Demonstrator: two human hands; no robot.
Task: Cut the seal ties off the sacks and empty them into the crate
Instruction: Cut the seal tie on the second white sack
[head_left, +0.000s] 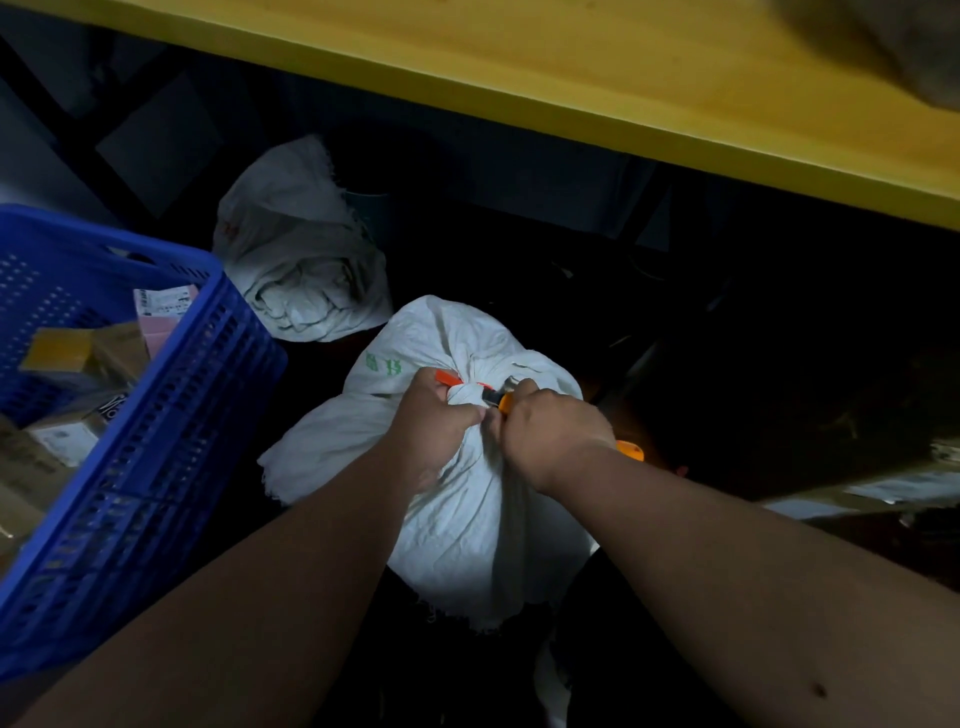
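Observation:
A full white woven sack (457, 519) with green print stands on the dark floor at the centre. Its gathered neck is bound by an orange-red seal tie (448, 378). My left hand (434, 421) grips the bunched neck just below the tie. My right hand (550, 426) holds an orange-handled utility knife (503, 399), its tip against the tie at the neck; the handle's end shows behind my wrist. A blue plastic crate (171, 415) stands at the left with several boxes and parcels inside.
A second white sack (296, 260), crumpled and open, lies behind the first one. A yellow tabletop (571, 78) overhangs the far side, with dark space and black frame bars under it. A shelf edge shows at the right.

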